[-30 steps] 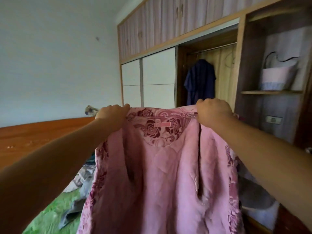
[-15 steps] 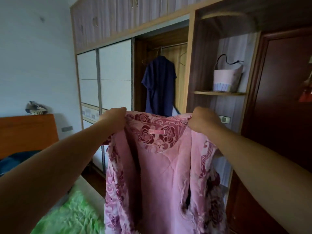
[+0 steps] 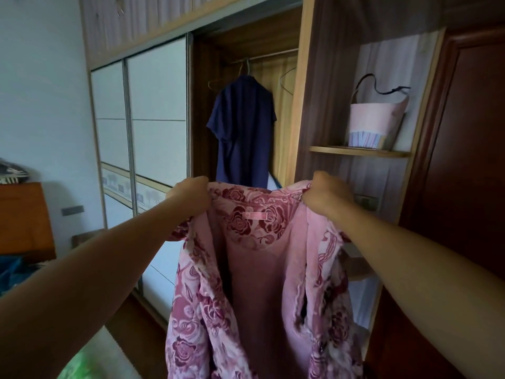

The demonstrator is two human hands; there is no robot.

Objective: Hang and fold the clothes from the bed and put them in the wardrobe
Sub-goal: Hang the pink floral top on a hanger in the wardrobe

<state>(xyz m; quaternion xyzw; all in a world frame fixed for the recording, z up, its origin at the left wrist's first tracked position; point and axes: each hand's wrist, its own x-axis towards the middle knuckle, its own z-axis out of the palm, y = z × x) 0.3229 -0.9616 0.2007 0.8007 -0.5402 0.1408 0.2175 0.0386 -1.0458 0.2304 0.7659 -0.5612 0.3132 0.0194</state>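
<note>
A pink garment with dark red roses point(image 3: 262, 269) hangs in front of me, its inside and neck label facing me. My left hand point(image 3: 190, 194) grips its left shoulder and my right hand point(image 3: 326, 196) grips its right shoulder, both at chest height. Behind it stands the wardrobe point(image 3: 303, 105) with its hanging bay open. A navy shirt point(image 3: 241, 132) hangs there on a hanger from the rail point(image 3: 273, 54). An empty wire hanger point(image 3: 287, 80) hangs to its right.
White sliding doors point(image 3: 155, 113) cover the wardrobe's left part. A pink bag point(image 3: 375, 124) stands on an open shelf point(image 3: 358, 152) at the right, beside a dark wooden door point(image 3: 464, 187). The bed's green cover point(image 3: 82, 362) shows at bottom left, the headboard point(image 3: 24, 217) at far left.
The view has swung right from the bed toward the wardrobe, which is now closer. Both hands keep the same hold on the pink garment.
</note>
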